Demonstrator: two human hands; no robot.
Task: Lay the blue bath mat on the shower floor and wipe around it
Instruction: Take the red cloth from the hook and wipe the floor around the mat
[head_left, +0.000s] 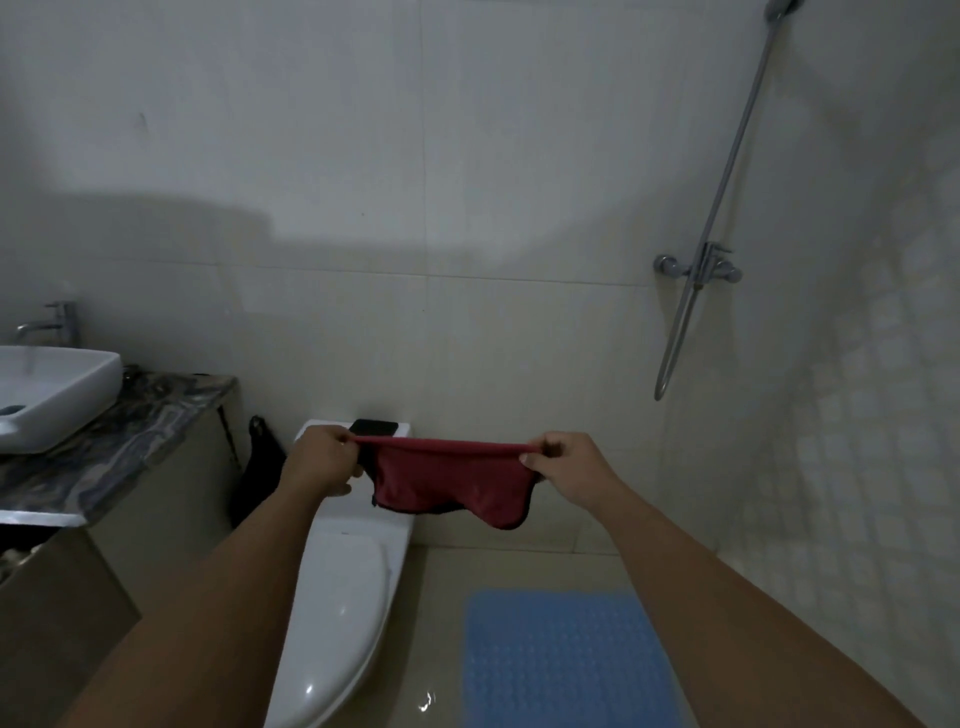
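Fingers of left hand (323, 462) and right hand (563, 467) pinch red cloth (449, 480) taut. Blue bath mat (566, 660) flat on floor, 5 o'clock from cloth, long axis 12-to-6, nearer right hand.

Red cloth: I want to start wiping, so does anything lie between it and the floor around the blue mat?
Nothing visible does. Both hands, left hand and right hand, hold the red cloth stretched above the toilet; blue bath mat lies flat below.

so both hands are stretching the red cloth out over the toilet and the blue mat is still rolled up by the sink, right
Not quite. The head view shows the blue mat already spread flat on the floor right of the toilet. The left hand and right hand do stretch the red cloth.
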